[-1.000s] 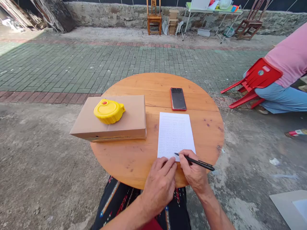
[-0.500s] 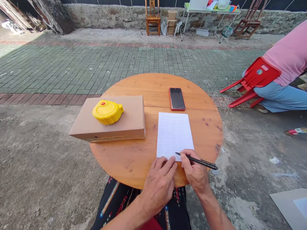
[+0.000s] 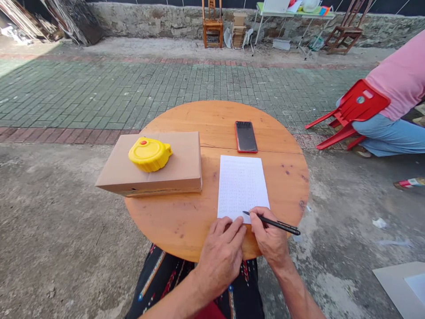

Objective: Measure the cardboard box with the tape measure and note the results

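Note:
A black pen (image 3: 279,224) is pinched in my right hand (image 3: 270,239), its tip at the lower part of a white sheet of paper (image 3: 241,184). Rows of small handwriting cover much of the sheet. My left hand (image 3: 224,248) lies with its fingers stretched over the paper's bottom edge, touching it, just left of the pen. Beyond the paper is a phone (image 3: 246,137) with a red case, screen up. Left of the paper stands a closed cardboard box (image 3: 182,159), and a yellow tape measure (image 3: 150,154) rests on top of it.
All this sits on a round wooden table (image 3: 172,221). To the right, a person in a pink top (image 3: 400,75) sits on a red plastic chair (image 3: 355,108). By the far wall are a wooden chair (image 3: 213,32) and a folding table (image 3: 292,14).
The view has shifted very slightly. Both hands stay in nearly the same place, with the pen tip still at the same part of the paper.

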`<state>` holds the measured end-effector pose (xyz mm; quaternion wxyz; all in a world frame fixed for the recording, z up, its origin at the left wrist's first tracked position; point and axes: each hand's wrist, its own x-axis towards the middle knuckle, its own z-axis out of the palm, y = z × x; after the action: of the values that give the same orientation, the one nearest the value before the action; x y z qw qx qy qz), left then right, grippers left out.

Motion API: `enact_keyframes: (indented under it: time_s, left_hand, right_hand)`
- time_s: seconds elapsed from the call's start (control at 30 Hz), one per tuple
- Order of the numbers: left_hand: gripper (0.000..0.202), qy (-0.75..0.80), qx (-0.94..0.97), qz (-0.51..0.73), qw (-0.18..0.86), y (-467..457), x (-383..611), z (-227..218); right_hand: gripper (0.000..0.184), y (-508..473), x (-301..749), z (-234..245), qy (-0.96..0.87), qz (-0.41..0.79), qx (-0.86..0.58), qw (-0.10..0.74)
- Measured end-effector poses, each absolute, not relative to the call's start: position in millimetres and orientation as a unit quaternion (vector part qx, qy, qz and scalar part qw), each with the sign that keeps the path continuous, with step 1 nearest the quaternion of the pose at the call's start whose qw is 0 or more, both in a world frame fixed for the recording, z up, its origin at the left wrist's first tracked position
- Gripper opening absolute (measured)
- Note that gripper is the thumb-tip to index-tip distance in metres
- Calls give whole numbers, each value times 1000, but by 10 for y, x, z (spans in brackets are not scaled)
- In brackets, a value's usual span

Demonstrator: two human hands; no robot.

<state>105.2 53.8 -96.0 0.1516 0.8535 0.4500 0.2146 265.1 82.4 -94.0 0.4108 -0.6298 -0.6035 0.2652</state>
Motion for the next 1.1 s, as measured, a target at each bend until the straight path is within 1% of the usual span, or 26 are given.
enact_keyframes:
  time_s: [0.57,1.1]
  left_hand:
    - [43,450,852,216,156,540,1049,-948]
    - [41,452,850,219,156,544,1047,-977]
  right_hand:
    - [19,815,2659,-975,-621,234,-634,396]
    - [18,829,2646,-934,-632,211,-619,415]
